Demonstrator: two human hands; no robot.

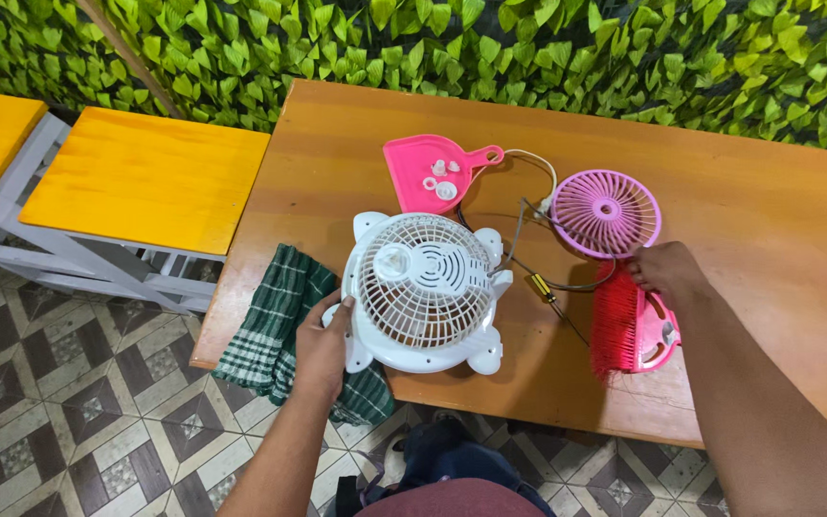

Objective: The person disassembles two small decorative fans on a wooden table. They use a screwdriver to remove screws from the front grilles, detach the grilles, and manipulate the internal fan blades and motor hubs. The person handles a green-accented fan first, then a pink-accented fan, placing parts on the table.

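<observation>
the left hand point(323, 345) curls its fingers on the near-left rim of the white fan body point(425, 292), steadying it on the table point(768, 230). the right hand point(662, 268) reaches the pink brush point(632, 330); whether its fingers grip is hidden.

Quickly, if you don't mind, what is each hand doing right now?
Left hand: closed on the rim of the white fan.
Right hand: on the pink brush; whether it grips it cannot be told.
</observation>
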